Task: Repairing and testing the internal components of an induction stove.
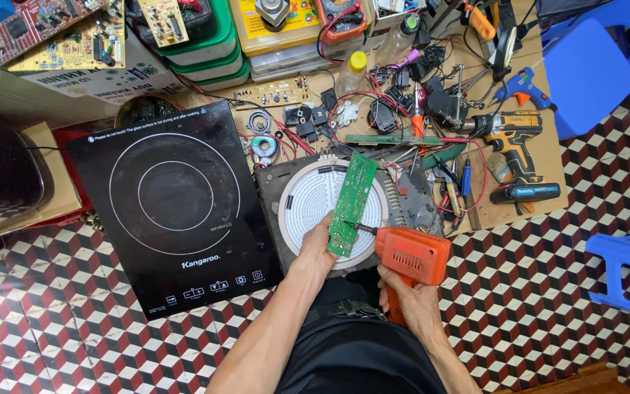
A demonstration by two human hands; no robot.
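Left hand (pixel 320 244) is gripping the green circuit board (pixel 352 203) over the opened cooker base (pixel 344 208), right hand (pixel 410 295) is clasping the orange drill (pixel 411 255), bit touching the board's near end; glass top (pixel 173 208) already lying off, left.

Single head-worn view, looking straight down, near the hands, over the floor workspace

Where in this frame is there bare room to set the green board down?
Bare tiled floor lies below the black glass cooktop, left of the left hand. More lies between the orange drill in the right hand and the blue stool. The wooden board is crowded with tools.
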